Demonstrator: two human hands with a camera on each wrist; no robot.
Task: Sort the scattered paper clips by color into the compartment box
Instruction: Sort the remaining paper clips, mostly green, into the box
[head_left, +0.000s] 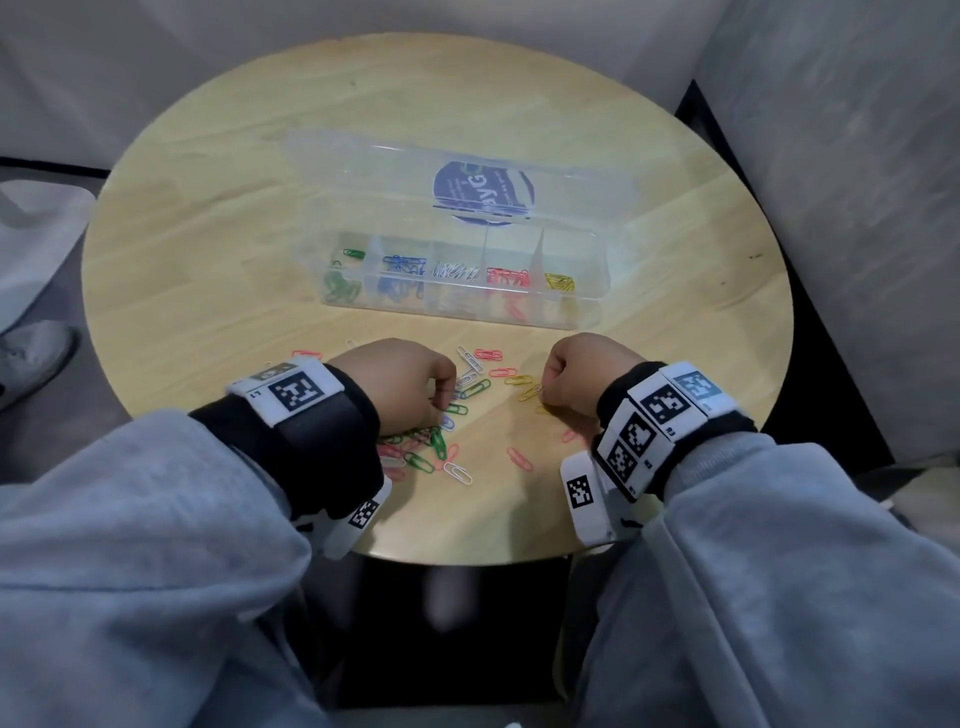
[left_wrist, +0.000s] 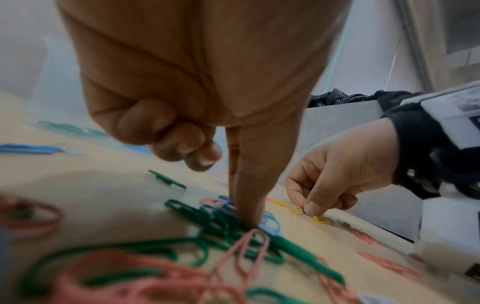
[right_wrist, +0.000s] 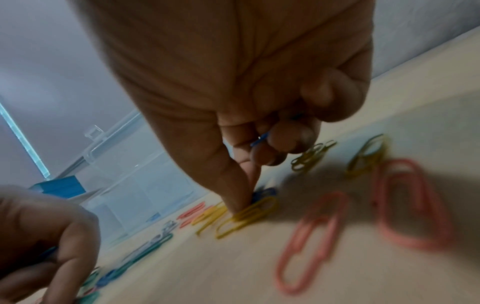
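Coloured wire paper clips (head_left: 457, 410) lie scattered on the near part of the round pale wooden bench (head_left: 208, 218), in front of the clear plastic compartment box (head_left: 457, 306), whose cells already hold green, blue, white, red and yellow clips. My left hand (head_left: 400, 384) has its fingers curled and one fingertip (left_wrist: 249, 218) pressing on a tangle of green clips (left_wrist: 223, 228). My right hand (head_left: 587, 374) pinches a yellow clip (right_wrist: 246, 216) against the bench, with something blue tucked in its curled fingers. These clips look light, thin, springy and slick, so I judge they are best dragged clear of the tangle, then nipped at a rounded end
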